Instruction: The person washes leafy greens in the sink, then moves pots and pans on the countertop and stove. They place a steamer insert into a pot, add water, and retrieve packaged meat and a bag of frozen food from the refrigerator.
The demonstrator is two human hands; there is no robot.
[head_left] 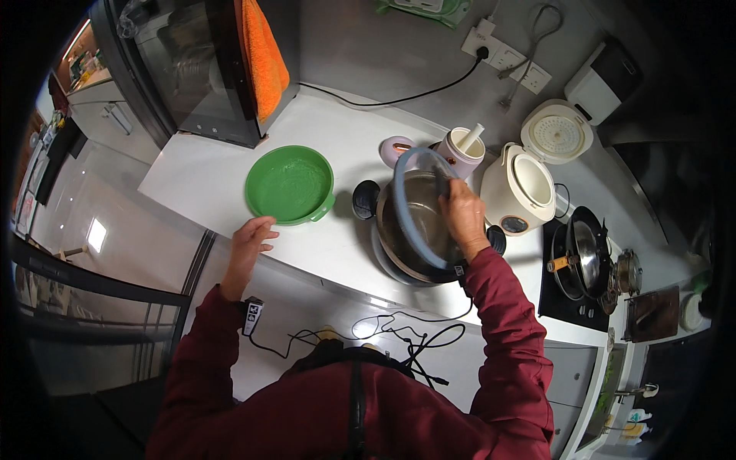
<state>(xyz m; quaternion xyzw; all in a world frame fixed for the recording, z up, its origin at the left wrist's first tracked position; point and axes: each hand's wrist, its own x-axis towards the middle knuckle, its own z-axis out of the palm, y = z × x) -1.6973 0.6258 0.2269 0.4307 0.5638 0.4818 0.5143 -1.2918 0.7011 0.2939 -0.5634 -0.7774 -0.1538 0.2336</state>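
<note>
My right hand (464,214) grips the dark handle of a glass lid (401,201) with a blue-grey rim. The lid is tilted above a dark cooking pot (386,233), whose inside shows partly beneath it. Black side handles (365,199) stick out from the pot. Close to the near rim of a green plastic basin (290,185) is my left hand (251,240), its fingers slightly curled and holding nothing. Whether the fingertips touch the basin cannot be told. A thin layer of what looks like water glistens in the basin.
Behind the pot stand a lilac container (460,150) with a white stick in it and a lilac lid (397,150). To the right is a cream rice cooker (512,192) with its lid raised. Pans (583,253) rest on the black hob. Loose black cables (414,345) hang before my body.
</note>
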